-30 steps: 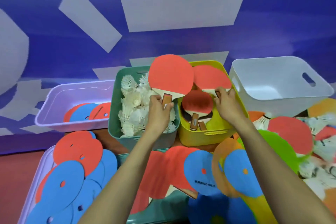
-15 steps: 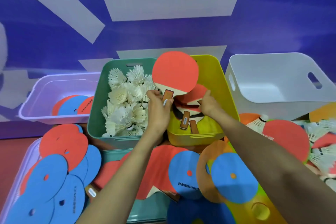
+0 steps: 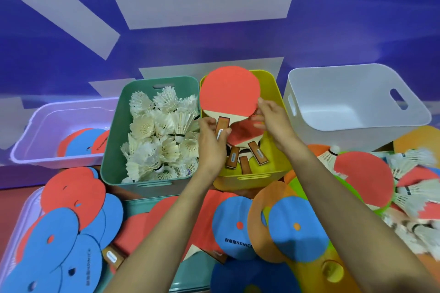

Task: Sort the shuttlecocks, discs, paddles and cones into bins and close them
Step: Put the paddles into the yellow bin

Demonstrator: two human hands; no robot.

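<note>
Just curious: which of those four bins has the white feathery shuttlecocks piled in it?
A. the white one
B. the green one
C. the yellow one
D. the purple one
B: the white shuttlecocks are heaped inside the green bin, second from the left in the row.

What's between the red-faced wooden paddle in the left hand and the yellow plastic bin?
Nothing visible. The left hand grips the red-faced wooden paddle by its handle above the open, lidless yellow plastic bin; the right hand pinches its blade edge. Only the paddles lying inside are below it.
</note>
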